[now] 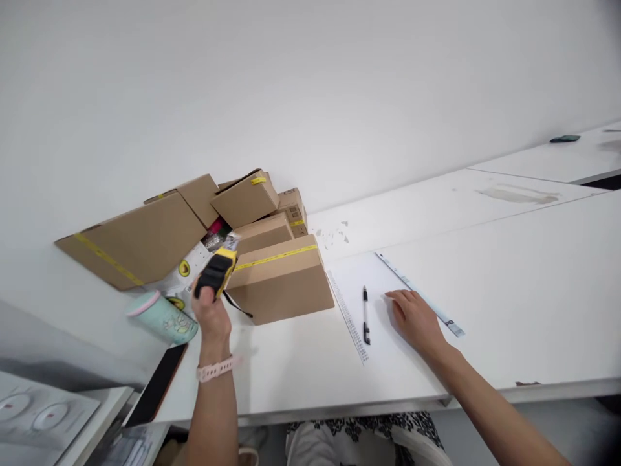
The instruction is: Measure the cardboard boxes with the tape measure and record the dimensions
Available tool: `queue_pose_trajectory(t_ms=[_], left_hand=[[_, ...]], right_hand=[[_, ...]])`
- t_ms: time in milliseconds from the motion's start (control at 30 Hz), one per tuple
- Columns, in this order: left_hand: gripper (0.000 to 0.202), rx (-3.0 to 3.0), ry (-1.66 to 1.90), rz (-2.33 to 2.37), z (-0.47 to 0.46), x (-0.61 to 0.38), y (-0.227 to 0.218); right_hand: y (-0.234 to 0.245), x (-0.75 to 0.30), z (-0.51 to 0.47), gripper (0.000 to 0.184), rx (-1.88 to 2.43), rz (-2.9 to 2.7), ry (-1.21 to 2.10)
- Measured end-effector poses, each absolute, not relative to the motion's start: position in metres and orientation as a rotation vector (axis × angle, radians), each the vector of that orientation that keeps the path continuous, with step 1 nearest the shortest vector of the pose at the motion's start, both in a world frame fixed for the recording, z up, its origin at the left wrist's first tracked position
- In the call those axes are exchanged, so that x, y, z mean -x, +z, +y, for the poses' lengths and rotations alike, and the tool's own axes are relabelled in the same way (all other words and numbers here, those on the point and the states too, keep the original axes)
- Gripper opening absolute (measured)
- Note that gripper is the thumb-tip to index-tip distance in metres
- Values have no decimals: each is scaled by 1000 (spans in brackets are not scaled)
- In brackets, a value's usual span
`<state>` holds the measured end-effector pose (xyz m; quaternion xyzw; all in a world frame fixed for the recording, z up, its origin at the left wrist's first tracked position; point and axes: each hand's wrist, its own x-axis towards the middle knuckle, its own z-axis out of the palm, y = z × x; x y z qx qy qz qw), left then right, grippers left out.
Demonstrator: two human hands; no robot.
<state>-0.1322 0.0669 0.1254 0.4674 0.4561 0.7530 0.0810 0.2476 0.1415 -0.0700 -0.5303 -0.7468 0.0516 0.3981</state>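
My left hand [213, 320], with a pink band on the wrist, is raised over the left part of the table. It is closed around a yellow and black tape measure [224, 265], slightly blurred, beside the cardboard boxes. My right hand [414, 317] rests on a white spiral-bound notebook [352, 278], fingers stretched out and holding nothing. Left of that hand, a clear pen with black ends [366, 317] lies on the page. A pale blue ruler [412, 287] lies slanted along the notebook's right side, just beyond the right hand.
Several cardboard boxes [286, 291] with yellow tape are stacked against the wall. A mint-green tumbler [165, 317] lies tilted left of my left hand, near a flat black item [158, 385] at the table's edge. A dark object [565, 138] sits far right.
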Motion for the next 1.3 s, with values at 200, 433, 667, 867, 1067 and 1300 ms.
queue_pose_trajectory(t_ms=[200, 433, 667, 867, 1067, 1300], left_hand=[[47, -1006, 2353, 1043, 28, 174, 82], [87, -734, 2105, 826, 46, 183, 40], [57, -906, 2179, 791, 17, 163, 84], [38, -938, 2148, 1013, -2, 148, 108], [20, -1005, 2098, 1185, -2, 141, 110], [32, -1121, 1901, 1203, -4, 118, 140]], right_hand=[[-31, -208, 129, 34, 1111, -1692, 659], [8, -130, 129, 68, 997, -1528, 1308], [56, -138, 108, 62, 967, -1684, 1015], [73, -152, 112, 45, 1145, -1628, 918], [67, -159, 120, 38, 1100, -1537, 1038], [109, -151, 116, 42, 847, -1524, 1216]])
